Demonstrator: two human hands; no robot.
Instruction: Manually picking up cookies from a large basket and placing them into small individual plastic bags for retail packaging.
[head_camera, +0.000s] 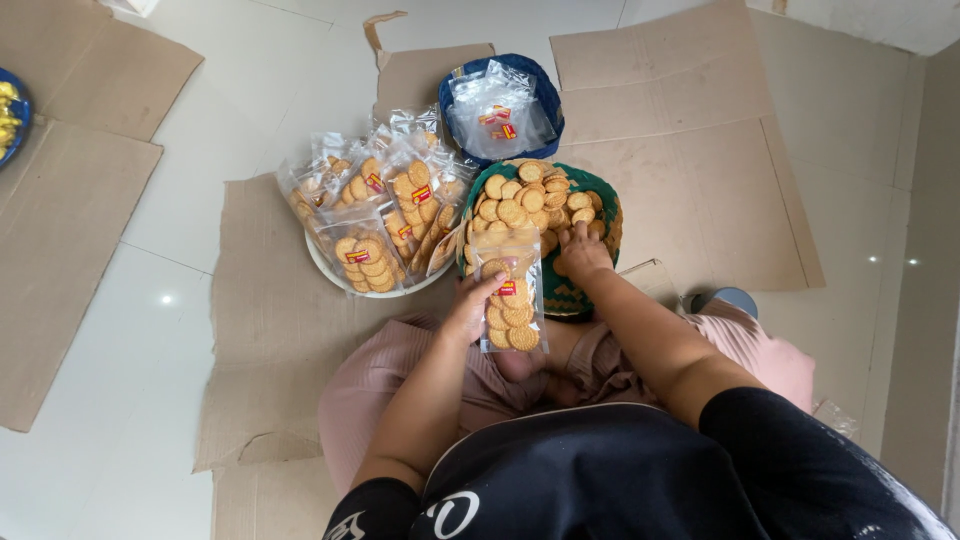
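Nearest the camera: person sits on the floor, black top, pink trousers, knees apart, on sheets of flat cardboard (270, 330) laid over white floor tiles (190, 200).

Left hand (470, 308) grips a clear plastic bag (510, 300) by its left edge, fingers curled round it, thumb on front. Bag is upright, abt half full of round golden biscuits stacked in the lower part, w/ a small red-and-yellow sticker mid-front. It hangs just over the near rim of the green basket, between the knees.

Right hand (583, 252) is down in the green woven basket (580, 290), fingers bent onto loose biscuits (525, 195) at the basket's right side (whether it's actually pinching one can't be told, fingertips are hidden among them). Basket is heaped w/ the same round biscuits.

Left of the basket, touching it: a white round tray (335, 272) piled w/ filled, stickered biscuit packs (370, 215), overlapping and leaning every way.

Further out, just beyond the basket's far rim: a blue bowl (548, 95) holding empty clear bags (495, 112) w/ stickers.

Near the right knee a grey-blue round thing (735, 298) peeks out, mostly hidden.

Far left edge of the floor: part of a blue dish (18, 115) w/ yellow pieces in it, well apart from the rest.
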